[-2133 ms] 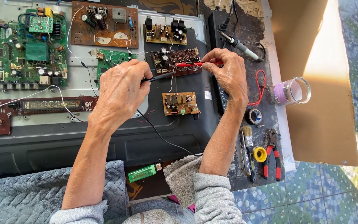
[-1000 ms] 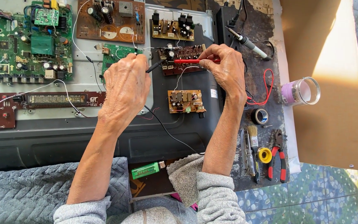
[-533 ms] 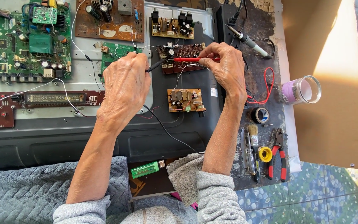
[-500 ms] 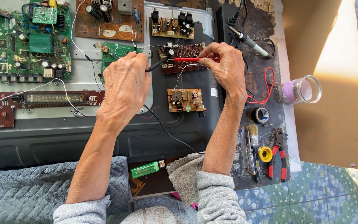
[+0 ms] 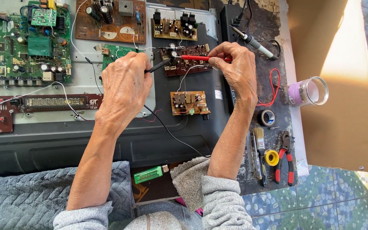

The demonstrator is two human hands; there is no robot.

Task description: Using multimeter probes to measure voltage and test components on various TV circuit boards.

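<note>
Circuit board (image 5: 184, 61): left hand (image 5: 124, 85) pinches black probe (image 5: 158, 66), right hand (image 5: 235, 68) red probe (image 5: 194, 57).

Sunlit cardboard sheet (image 5: 341, 106) over blue patterned floor tiles (image 5: 320, 204).

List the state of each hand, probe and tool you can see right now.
Left hand: gripping black probe.
Right hand: pinching red probe.
Both probe tips: on dark-red circuit board.
Soldering iron: lying unheld.
Pliers: lying closed.
Brush: lying flat.
Glass jar: on its side.
</note>
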